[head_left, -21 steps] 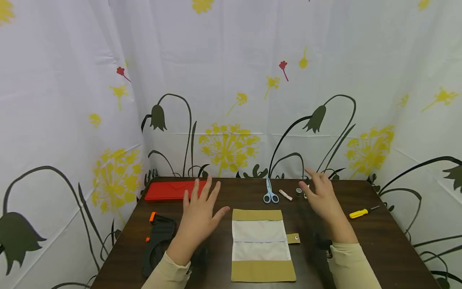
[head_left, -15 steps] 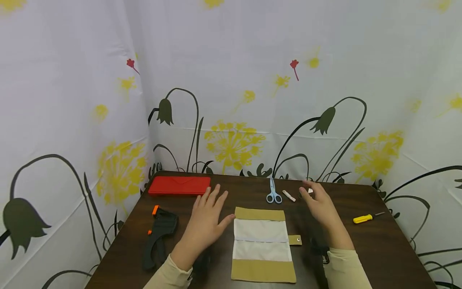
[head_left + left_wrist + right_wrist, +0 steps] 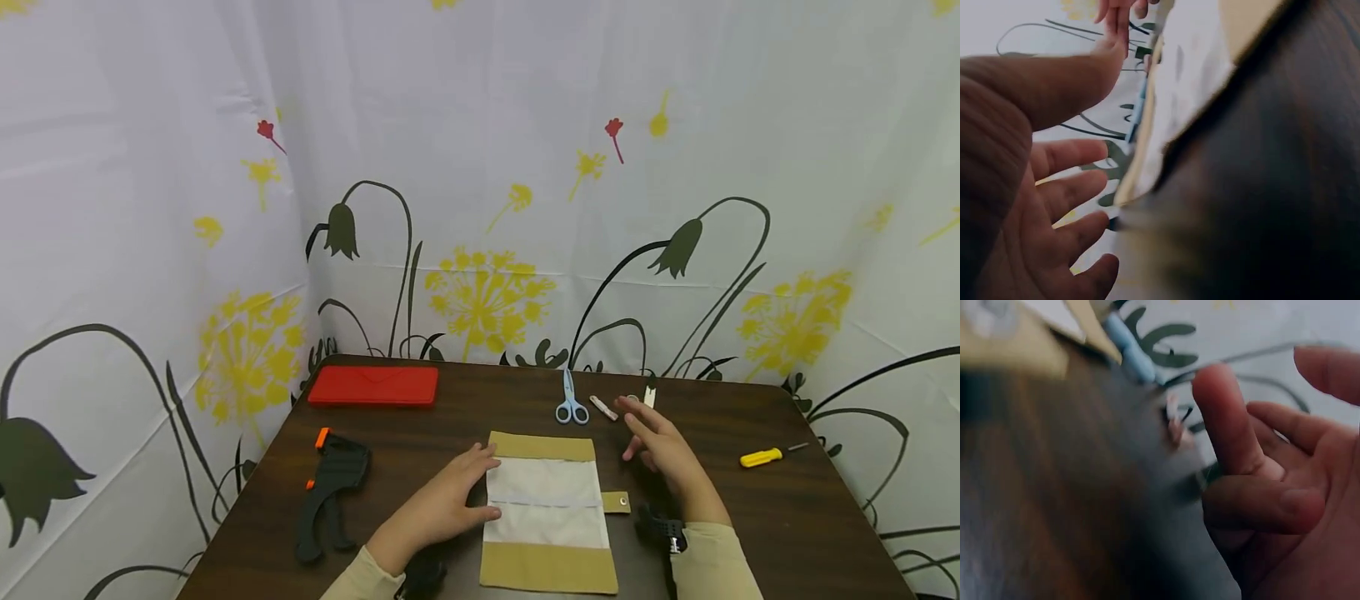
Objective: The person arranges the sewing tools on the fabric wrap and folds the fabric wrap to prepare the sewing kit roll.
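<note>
An unfolded fabric pouch point(image 3: 547, 569), tan at both ends and white in the middle, lies flat with a tan snap tab point(image 3: 617, 502) on its right side. My left hand point(image 3: 442, 504) is at the pouch's left edge, its fingers extended and the thumb apart. Whether the fingertips touch the cloth I cannot tell. Off to the right of the pouch, my right hand point(image 3: 667, 454) is held over the table with loosely bent fingers and nothing in it. Beyond that hand lie a small white-and-pink item point(image 3: 603, 408) and a small white piece point(image 3: 649, 397), partly hidden.
Light blue scissors point(image 3: 570, 404) lie behind the pouch. A red case point(image 3: 372, 386) sits at the back left, with a black tool with orange parts point(image 3: 337, 479) in front of it. On the right lies a yellow-handled screwdriver point(image 3: 765, 457). A patterned curtain point(image 3: 480, 167) hangs behind the table.
Both hands have come down toward the table. The left hand has moved right to the pouch's edge; the right hand's fingers have bent more. The head view has shifted slightly.
</note>
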`<state>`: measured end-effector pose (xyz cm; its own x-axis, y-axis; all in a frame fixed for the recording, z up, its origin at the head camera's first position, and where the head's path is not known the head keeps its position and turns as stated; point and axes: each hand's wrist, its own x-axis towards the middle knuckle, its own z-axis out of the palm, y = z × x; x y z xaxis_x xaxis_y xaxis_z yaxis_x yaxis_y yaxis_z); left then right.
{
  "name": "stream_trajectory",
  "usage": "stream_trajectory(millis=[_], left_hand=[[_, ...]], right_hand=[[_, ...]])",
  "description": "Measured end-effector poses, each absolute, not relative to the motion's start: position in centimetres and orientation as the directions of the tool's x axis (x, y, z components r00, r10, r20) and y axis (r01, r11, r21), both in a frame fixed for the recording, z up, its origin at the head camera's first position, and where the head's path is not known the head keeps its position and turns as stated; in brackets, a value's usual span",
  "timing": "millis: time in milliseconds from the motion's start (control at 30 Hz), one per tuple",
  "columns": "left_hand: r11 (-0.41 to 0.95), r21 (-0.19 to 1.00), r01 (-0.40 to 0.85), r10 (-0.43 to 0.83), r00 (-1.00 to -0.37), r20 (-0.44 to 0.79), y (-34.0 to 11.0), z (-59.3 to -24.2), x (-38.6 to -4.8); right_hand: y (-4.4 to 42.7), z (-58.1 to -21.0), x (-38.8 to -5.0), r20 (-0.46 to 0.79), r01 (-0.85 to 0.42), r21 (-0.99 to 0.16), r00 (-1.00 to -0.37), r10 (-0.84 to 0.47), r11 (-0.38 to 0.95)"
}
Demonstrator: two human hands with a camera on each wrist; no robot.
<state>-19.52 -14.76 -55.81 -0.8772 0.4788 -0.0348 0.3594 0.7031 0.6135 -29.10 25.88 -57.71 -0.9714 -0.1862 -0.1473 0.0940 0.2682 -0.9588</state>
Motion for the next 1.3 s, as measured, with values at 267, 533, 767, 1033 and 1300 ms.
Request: stream_trajectory(millis=[267, 533, 767, 1033, 1300], left_hand=[[0.702, 0.597, 0.388, 0.519, -0.853, -0.056, -15.0, -57.7, -19.9], [0.667, 0.648, 0.367, 0.504, -0.863, -0.030, -15.8, -58.4, -20.2], [0.630, 0.699, 0.340, 0.488, -0.873, -0.015, -15.8, -58.6, -20.6], [0.616, 0.717, 0.328, 0.469, -0.883, 0.001, -15.6, -58.7, -20.5], [0.614, 0.731, 0.299, 0.443, -0.897, -0.006, -15.6, -58.8, -20.6]], right_hand=[[26.6, -59.6, -29.1, -0.220, 0.152, -0.947, -0.949, -0.227, 0.283], [26.2, -59.5, -28.7, -0.203, 0.145, -0.939, -0.965, -0.163, 0.313], [26.2, -59.6, -29.0, -0.167, 0.129, -0.933, -0.982, -0.085, 0.337], [25.8, -59.6, -29.3, -0.086, 0.023, -0.858, -0.991, -0.099, 0.513], [25.4, -59.7, -29.3, -0.031, 0.003, -0.821, -0.999, -0.040, 0.570]])
